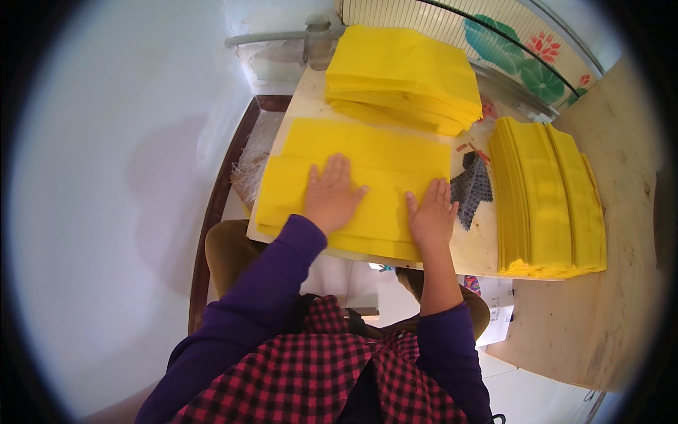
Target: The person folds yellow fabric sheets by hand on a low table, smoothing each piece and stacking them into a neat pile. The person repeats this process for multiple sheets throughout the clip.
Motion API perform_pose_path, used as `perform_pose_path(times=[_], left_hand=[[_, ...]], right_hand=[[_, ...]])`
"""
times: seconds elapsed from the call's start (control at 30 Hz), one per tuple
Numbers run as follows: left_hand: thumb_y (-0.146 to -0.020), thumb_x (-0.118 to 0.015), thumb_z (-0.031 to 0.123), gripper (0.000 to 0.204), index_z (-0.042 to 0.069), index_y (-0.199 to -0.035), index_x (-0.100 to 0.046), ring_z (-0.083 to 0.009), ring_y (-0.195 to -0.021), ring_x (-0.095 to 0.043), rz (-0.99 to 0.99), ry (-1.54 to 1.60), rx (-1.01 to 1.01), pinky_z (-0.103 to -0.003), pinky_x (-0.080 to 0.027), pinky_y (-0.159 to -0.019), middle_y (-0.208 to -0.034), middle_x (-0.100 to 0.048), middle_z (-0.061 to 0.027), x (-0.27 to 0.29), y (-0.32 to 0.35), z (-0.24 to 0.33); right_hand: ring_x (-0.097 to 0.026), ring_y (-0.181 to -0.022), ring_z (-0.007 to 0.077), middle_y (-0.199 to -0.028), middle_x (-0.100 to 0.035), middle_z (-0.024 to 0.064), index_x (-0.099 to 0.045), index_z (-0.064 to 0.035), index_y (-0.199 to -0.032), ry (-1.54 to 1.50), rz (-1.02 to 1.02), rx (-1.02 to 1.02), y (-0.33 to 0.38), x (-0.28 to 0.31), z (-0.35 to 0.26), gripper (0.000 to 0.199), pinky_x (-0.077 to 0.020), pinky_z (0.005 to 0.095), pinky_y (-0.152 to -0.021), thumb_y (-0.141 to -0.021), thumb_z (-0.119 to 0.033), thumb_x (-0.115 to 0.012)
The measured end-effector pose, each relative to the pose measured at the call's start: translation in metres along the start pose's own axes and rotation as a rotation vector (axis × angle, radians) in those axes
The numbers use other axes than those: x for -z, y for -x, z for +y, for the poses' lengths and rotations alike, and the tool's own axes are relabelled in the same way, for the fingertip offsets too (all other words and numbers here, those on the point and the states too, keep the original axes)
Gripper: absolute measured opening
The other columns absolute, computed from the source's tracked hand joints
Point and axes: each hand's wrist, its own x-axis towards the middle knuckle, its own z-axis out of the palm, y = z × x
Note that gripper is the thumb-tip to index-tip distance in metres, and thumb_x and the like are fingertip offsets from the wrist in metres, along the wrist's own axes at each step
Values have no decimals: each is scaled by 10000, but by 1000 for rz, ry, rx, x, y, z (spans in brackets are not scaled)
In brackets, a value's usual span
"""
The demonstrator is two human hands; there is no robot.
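Flat on the wooden table before me lies a folded yellow sheet (374,191), fabric-like, with crease lines running across it. My left hand (332,194) rests on its left half, palm down, fingers stretched out. Near its right edge, my right hand (432,218) lies flat on it too, fingers pointing away from me. Neither hand grips anything. Whether one sheet or a few layers lie under the hands, I cannot tell. Just beyond it stands a thick pile of yellow sheets (402,67).
Folded yellow sheets (547,198) stand in a bundle at the table's right. A dark grey zigzag-edged cloth scrap (472,187) lies between. A glass jar (318,44) stands at the far left corner. A white wall (113,177) is at left, a wooden panel (593,311) at right.
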Motion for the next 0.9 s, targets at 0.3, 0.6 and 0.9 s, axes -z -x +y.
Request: perform_pose_path(times=[0.3, 0.6, 0.9], left_hand=[[-949, -343, 510, 735, -12, -1455, -236, -243, -1437, -157, 84, -51, 154, -510, -79, -1143, -1541, -198, -153, 6, 6, -50], [-939, -380, 506, 739, -19, -1445, -258, -247, -1436, -157, 112, -25, 136, -516, -71, -1141, -1536, -211, -157, 6, 7, -50], [-937, -389, 502, 744, -23, -1445, -253, -248, -1435, -161, 92, 5, 151, -516, -69, -1141, -1538, -208, -157, 6, 6, -48]], right_hand=[[-161, -1431, 281, -1518, -235, 188, -265, 44, -1432, 98, 17, 12, 0, 14, -15, 770, -124, 488, -1144, -941, -542, -352], [-163, -1432, 268, -1530, -221, 163, -257, 19, -1446, -90, -75, 334, 4, -6, -101, 768, -103, 451, -1156, -938, -549, -356], [-178, -1427, 272, -1526, -235, 159, -261, 17, -1444, 50, -31, 137, -10, 3, -8, 719, -110, 452, -1155, -952, -500, -350]])
